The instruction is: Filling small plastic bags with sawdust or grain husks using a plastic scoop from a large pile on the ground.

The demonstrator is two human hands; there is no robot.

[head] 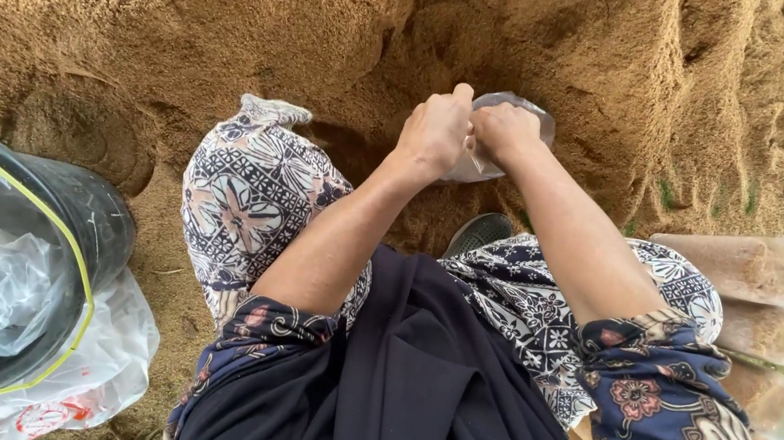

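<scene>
Gripping clear plastic bag (509,135) between fingers (459,98) of both hands

Husk heap (187,12): golden tan, uniform. Plastic bag (514,135) between the hands: clear, colourless. Trousers (254,192): navy and white geometric-floral print with pink accents. Apron (409,394): plain black. Sleeves (670,408): dark blue, pink flowers, cream stripes. Bucket (99,222): black, yellow-green rim line. Filled bags (769,270), right edge: transparent, tan contents.
</scene>
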